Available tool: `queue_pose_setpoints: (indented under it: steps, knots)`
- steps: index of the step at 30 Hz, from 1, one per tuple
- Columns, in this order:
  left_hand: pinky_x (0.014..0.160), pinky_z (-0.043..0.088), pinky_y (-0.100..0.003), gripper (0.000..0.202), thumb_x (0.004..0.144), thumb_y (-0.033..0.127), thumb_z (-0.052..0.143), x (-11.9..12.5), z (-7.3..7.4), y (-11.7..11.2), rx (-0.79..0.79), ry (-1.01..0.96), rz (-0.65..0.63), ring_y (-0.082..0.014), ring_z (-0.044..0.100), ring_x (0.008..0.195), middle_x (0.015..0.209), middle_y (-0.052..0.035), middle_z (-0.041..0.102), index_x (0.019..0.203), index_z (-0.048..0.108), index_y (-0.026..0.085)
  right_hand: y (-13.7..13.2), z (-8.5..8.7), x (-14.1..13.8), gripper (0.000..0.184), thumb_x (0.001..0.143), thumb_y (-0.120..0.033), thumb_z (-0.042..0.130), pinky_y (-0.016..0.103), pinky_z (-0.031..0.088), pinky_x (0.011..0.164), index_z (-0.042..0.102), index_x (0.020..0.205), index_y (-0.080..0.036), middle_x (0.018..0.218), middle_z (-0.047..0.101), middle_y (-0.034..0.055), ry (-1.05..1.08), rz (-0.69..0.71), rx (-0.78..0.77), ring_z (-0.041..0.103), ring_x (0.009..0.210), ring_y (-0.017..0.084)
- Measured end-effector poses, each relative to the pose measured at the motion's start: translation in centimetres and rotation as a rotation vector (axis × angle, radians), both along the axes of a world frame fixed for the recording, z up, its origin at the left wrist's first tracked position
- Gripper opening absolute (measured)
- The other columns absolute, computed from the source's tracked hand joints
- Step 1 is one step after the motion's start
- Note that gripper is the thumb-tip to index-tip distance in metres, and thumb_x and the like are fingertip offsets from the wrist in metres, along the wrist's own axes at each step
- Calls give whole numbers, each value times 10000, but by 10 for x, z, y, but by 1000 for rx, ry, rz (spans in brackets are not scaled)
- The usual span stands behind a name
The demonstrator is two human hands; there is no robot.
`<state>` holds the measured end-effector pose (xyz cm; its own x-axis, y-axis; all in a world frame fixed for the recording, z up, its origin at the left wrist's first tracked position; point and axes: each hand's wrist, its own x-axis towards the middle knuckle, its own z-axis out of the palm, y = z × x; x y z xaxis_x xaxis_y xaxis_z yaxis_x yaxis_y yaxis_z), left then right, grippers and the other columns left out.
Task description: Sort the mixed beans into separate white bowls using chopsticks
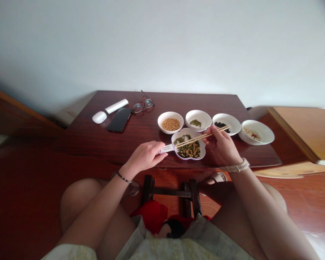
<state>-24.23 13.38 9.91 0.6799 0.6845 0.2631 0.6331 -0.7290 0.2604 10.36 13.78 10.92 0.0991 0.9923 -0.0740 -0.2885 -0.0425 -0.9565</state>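
Both hands working at a lobed white dish (pixel 202 155) of mixed beans (pixel 189 150)
Left hand (pixel 144 156) is curled closed around the dish's handle (pixel 165 148); right hand (pixel 221 145) is pinching wooden chopsticks (pixel 197 138) firmly, their tips reaching over the beans, any bean held too small to tell. The dish is sitting near the edge of a dark wood table (pixel 78 142). Just beyond, a bowl of soybeans (pixel 170 115), a bowl of mung beans (pixel 203 115), a bowl of black beans (pixel 233 121) and a bowl of pale pieces (pixel 268 133) are standing in a row. Farther left, a phone (pixel 120 120), glasses (pixel 143 105), a white mouse (pixel 99 117) and a white case (pixel 116 105) are lying
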Motion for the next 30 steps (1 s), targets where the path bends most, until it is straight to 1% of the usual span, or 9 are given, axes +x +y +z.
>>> queue_pose_setpoints:
  steps: [10, 16, 19, 26, 30]
  knots:
    - [794, 525, -378, 162, 1158, 370, 604, 0, 1, 0, 5, 8, 2, -259, 740, 928, 1004, -68, 765, 1141, 638, 213, 0, 1, 0, 460, 833, -635, 976, 185, 615, 571, 736, 873, -245, 894, 695, 1, 27, 2, -14, 702, 722, 119]
    - [790, 524, -366, 158, 1151, 369, 615, 0, 0, 0, 5, 2, 0, -255, 742, 927, 996, -62, 760, 1129, 638, 214, 1, 0, 0, 478, 791, -628, 1010, 153, 602, 566, 748, 849, -232, 854, 685, -7, 67, -16, -23, 698, 711, 104]
    - [791, 523, -369, 165, 1156, 373, 605, 0, 1, 0, 5, 3, -1, -256, 741, 925, 1001, -63, 762, 1134, 638, 212, 2, -1, 1, 472, 798, -621, 1008, 149, 601, 577, 757, 854, -225, 862, 688, -5, 73, -19, -22, 694, 709, 98]
    - [782, 521, -356, 162, 1149, 371, 618, 1, 1, 0, 10, -1, 5, -248, 735, 903, 984, -60, 755, 1114, 638, 214, -1, -1, 0, 480, 847, -661, 954, 194, 602, 586, 744, 870, -231, 886, 690, 9, -28, 6, 14, 701, 717, 124]
    - [779, 518, -358, 166, 1148, 372, 618, 1, 1, 0, 4, -6, 2, -250, 733, 904, 982, -62, 755, 1111, 643, 212, -1, -1, -3, 493, 864, -690, 925, 213, 593, 593, 734, 868, -236, 871, 692, 12, -82, -8, 27, 690, 708, 134]
